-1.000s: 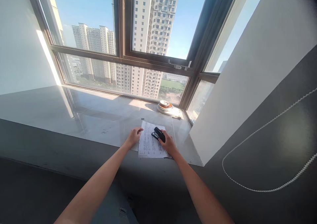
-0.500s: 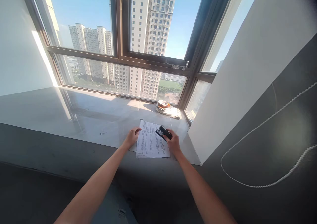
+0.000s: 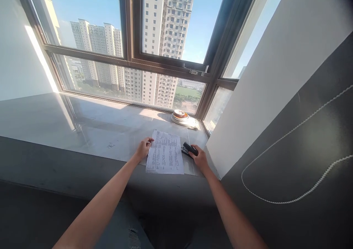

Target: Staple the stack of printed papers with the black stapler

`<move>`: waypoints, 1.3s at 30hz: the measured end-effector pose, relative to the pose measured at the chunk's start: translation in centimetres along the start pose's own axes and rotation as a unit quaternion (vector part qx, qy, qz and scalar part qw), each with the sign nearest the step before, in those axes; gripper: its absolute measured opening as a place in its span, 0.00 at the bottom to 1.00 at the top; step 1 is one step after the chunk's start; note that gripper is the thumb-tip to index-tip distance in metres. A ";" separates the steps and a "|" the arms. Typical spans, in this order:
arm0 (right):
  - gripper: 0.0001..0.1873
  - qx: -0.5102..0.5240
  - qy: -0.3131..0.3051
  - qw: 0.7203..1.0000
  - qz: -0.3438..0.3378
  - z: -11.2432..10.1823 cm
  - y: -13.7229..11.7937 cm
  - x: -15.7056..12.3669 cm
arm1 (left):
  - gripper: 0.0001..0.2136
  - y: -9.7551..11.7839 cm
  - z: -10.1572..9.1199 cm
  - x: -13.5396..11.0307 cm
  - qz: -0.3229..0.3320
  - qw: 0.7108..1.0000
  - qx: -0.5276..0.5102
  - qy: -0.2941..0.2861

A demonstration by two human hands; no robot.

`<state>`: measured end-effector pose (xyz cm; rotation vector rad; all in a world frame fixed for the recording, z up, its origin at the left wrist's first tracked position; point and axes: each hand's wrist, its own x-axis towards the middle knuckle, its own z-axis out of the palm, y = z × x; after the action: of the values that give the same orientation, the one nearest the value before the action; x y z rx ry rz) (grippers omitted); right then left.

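Printed sheets of paper [image 3: 165,153] lie at the front edge of the window sill, their lower end reaching the edge. My left hand [image 3: 143,148] is closed on the paper's left edge, thumb and finger pinching it near the upper corner. Just right of the paper, my right hand [image 3: 200,157] grips a black stapler [image 3: 190,149]. Its jaws are apart and point left, toward the paper's right edge. How many sheets there are I cannot tell.
Behind the paper, a round coiled stack [image 3: 180,116], white and brownish, sits by the window frame [image 3: 168,68]. A white wall [image 3: 248,80] slants along the right. A beaded cord [image 3: 275,202] hangs in a loop at the far right.
The stapler has moved right, from over the paper to beside its right edge. My left hand and the paper appear slightly further left, while the whole view has shifted a little.
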<state>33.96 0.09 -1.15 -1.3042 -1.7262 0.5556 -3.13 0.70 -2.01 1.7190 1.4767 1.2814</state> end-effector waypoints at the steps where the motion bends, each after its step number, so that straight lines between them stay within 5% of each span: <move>1: 0.25 -0.004 -0.004 1.000 -0.004 0.1 -0.2 -0.1 | 0.13 0.0 0.0 0.0 -0.001 1.000 -0.001 -0.002; 39: 0.25 -0.019 -0.002 1.000 -0.009 0.1 -0.5 -0.3 | 0.13 0.0 0.2 0.0 0.021 0.999 0.007 -0.024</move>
<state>33.66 -0.33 -0.95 -1.3135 -1.7577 0.5196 -2.96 0.76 -2.02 1.7866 1.4326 1.2460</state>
